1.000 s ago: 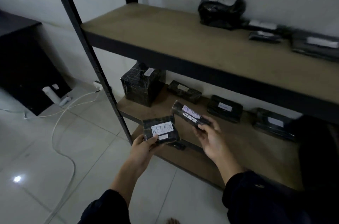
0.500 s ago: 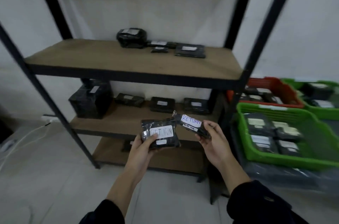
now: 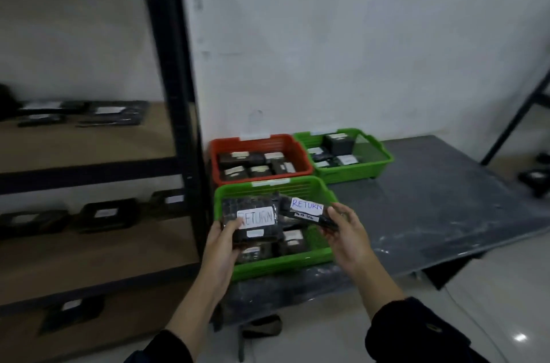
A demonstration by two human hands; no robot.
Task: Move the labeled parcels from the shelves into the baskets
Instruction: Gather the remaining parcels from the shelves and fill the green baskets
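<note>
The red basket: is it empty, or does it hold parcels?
Holding parcels. The red basket shows several dark, white-labelled parcels covering its floor.

Labels on the shelf parcels [image 3: 102, 215] are too blurred to read; the shelf [image 3: 89, 142] runs off-frame left.

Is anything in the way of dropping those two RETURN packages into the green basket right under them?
Nothing visible blocks them. The left hand holds one RETURN parcel and the right hand the other RETURN parcel, both over the open near green basket. Parcels already lie inside, with room on top.
</note>
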